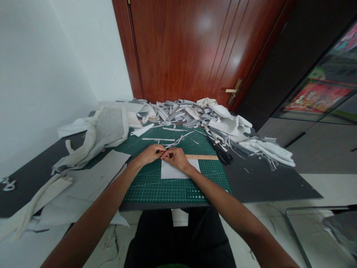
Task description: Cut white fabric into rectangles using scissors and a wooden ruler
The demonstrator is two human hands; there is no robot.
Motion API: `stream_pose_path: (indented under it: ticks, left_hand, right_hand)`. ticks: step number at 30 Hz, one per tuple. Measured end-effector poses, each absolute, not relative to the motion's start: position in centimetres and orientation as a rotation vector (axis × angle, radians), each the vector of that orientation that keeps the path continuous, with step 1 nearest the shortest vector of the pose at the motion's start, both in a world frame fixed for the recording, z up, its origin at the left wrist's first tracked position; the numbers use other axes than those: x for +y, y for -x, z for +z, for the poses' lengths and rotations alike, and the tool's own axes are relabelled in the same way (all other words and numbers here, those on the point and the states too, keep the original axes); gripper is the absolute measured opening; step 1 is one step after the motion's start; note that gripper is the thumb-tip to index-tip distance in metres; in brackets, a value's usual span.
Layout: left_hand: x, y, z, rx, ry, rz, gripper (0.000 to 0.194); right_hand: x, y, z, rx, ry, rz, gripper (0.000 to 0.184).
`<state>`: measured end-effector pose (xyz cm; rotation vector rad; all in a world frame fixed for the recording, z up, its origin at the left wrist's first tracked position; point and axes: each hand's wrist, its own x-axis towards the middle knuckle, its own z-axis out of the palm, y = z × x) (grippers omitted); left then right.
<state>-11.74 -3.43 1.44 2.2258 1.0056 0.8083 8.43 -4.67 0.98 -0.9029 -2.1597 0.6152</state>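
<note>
Both hands meet over the green cutting mat, fingertips together at the top left corner of a pale rectangular piece of fabric. My left hand is closed in a pinch just left of that corner. Curled over the fabric's upper edge, my right hand is also pinching. Whatever lies between the fingertips is too small or hidden to make out. A wooden ruler runs along the fabric's top edge, its left part hidden by my right hand. Thin cut strips lie just beyond the hands.
Black-handled scissors lie at the mat's right edge. A heap of fabric scraps covers the table's back, with white cloth at right. Larger grey and cream pieces spread over the left side. Behind stands a wooden door.
</note>
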Motion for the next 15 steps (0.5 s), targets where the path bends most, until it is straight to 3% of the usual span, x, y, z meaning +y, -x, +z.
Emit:
stream_pose_path:
  ticks: [15]
  left_hand:
    - [-3.04,12.09,1.27,0.971,-2.290,0.779,0.021]
  right_hand:
    - [-4.84,-8.74,2.01,-2.255,0.903,0.494,0.007]
